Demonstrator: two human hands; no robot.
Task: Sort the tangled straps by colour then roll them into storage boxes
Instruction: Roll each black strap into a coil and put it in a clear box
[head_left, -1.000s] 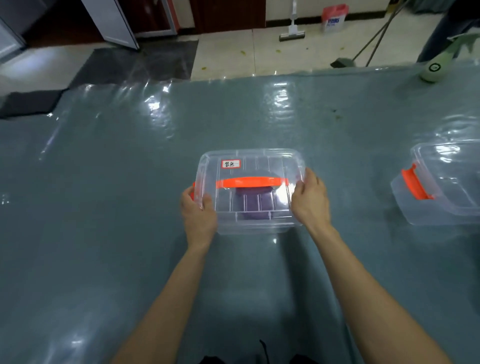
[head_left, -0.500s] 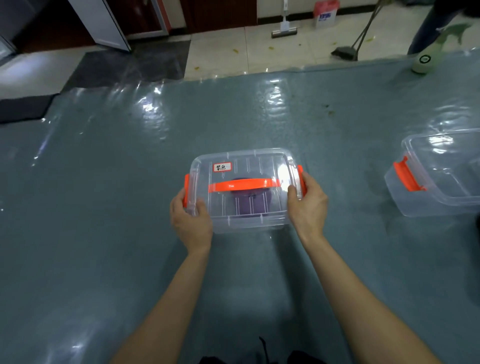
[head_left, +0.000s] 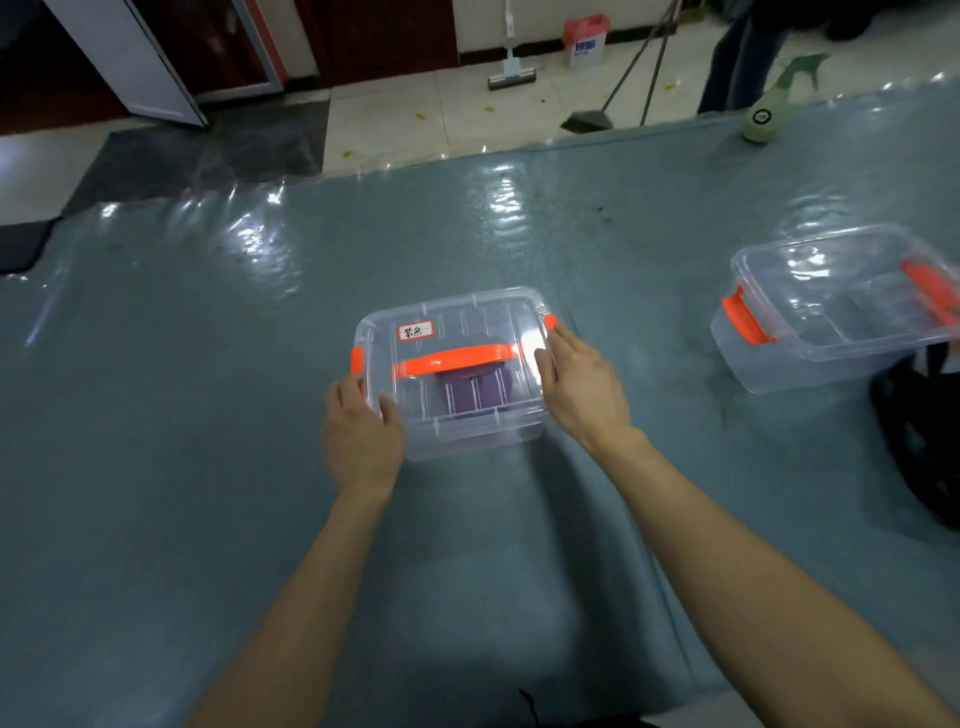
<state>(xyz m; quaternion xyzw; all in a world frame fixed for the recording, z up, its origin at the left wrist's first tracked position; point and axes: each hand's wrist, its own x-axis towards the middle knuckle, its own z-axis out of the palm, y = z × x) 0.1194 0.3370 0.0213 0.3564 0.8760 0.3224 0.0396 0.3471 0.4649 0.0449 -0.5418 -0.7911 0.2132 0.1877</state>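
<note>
A clear storage box (head_left: 467, 431) with its lid on stands in the middle of the table. It has an orange handle (head_left: 452, 359), orange side latches and a white label (head_left: 415, 331). A rolled purple strap (head_left: 475, 391) lies inside. My left hand (head_left: 361, 436) grips the near left corner, thumb on the lid, just below the left latch (head_left: 356, 360). My right hand (head_left: 582, 387) holds the right end, thumb on the lid and fingertips at the right latch (head_left: 549, 321).
A second clear box (head_left: 831, 358) with orange latches stands open at the right. Black straps (head_left: 919, 447) lie beside it at the table's right edge. A green spray bottle (head_left: 763, 117) stands at the far right edge. Beyond the table are a broom and a person's legs (head_left: 737, 57).
The orange latches have come up into view on both ends of the box. Both hands stay at its ends, and my left hand has slid toward the near corner.
</note>
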